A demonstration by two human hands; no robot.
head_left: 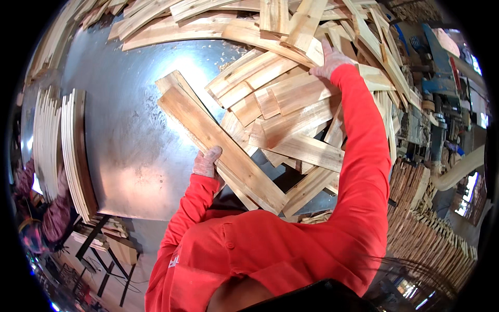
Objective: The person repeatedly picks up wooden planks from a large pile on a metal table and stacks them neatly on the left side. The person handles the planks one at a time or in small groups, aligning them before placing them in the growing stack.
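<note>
My gloved left hand (pixel 207 163) is closed round the edge of a long wooden board (pixel 223 148), its thumb on top. At least one more board (pixel 179 82) lies against the underside of that one, and both slant over the metal table (pixel 130 119). My gloved right hand (pixel 331 61) reaches to the far right into a loose pile of boards (pixel 301 96). Its thumb and fingers span the right end of another wooden board (pixel 270 42); part of the grip is hidden. Short and long pieces cross one another below that hand.
More boards (pixel 176 31) lie along the table's far edge. Neat board stacks (pixel 75 151) stand at the left, beside another person's sleeved arm (pixel 57 216). Machinery (pixel 439 88) is at the right, above a large stack of wood strips (pixel 416 218). Sawdust dots the tabletop.
</note>
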